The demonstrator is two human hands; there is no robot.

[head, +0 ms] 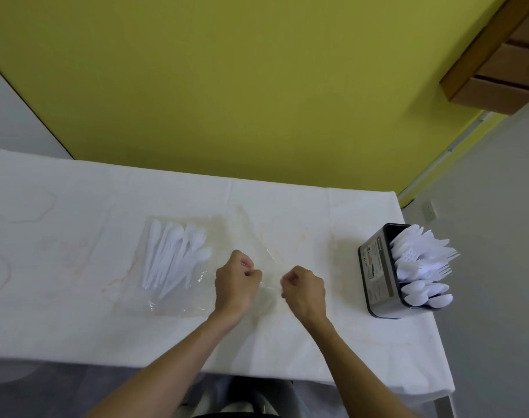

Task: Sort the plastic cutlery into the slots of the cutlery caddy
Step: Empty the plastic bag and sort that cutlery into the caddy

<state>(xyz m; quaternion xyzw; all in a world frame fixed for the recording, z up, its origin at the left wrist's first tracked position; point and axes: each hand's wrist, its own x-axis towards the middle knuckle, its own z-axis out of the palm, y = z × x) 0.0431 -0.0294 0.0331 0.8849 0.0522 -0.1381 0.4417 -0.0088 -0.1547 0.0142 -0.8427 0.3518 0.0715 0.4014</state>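
My left hand [237, 280] and right hand [304, 289] are curled, seemingly pinching a limp clear wrapper [272, 257] between them. Light, stiff, slick plastic spoons [175, 254] lie just left of my left hand; I'd take them by the handles. The cutlery caddy [378, 276] stands right of my right hand.

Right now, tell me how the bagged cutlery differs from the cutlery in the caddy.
The bagged cutlery lies flat on the table, wrapped in clear plastic; the caddy cutlery stands on end in a dark caddy. The bagged cutlery sits mid-table, the caddy cutlery at the right edge. Both are white plastic.
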